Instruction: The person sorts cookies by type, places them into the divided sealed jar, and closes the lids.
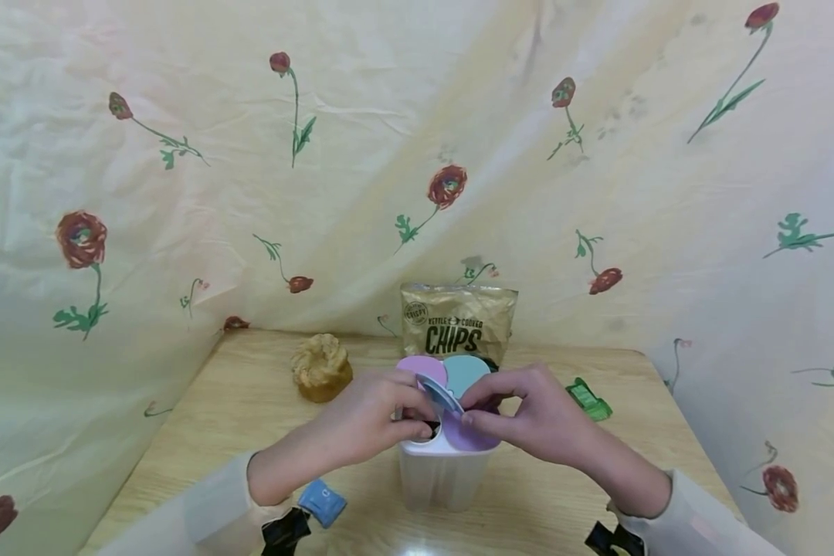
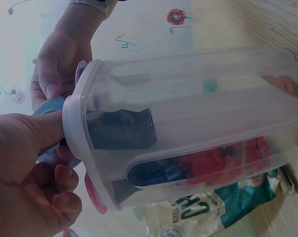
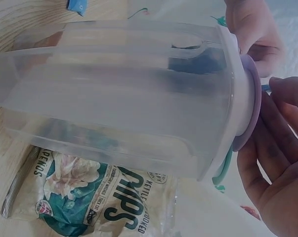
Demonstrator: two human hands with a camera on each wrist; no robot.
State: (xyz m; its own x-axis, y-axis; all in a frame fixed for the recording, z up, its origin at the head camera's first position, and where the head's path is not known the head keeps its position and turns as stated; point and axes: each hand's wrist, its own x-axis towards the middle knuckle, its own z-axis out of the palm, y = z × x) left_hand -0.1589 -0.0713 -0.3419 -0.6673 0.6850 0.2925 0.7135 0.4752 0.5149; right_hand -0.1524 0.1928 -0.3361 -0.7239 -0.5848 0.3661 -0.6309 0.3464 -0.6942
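Note:
A tall translucent container (image 1: 445, 486) with a white top and several round coloured lids stands upright on the table. My right hand (image 1: 538, 413) pinches the raised light-blue lid (image 1: 439, 392) at its edge, tilted over the front-left opening. At that opening, my left hand (image 1: 382, 409) has its thumb and fingers at the mouth, pinching a small dark packet (image 2: 123, 129), most of which shows through the wall inside the container. The pink lid (image 1: 419, 367), teal lid (image 1: 467, 372) and purple lid (image 1: 469, 434) lie flat. A red packet (image 2: 213, 160) shows inside another compartment.
Behind the container stands a chips bag (image 1: 459, 316). A ring-shaped baked cake (image 1: 322, 367) sits at the back left, a blue packet (image 1: 323, 502) near my left forearm, and a green packet (image 1: 588, 399) to the right. Flowered cloth (image 1: 361, 193) hangs behind the table (image 1: 250, 386).

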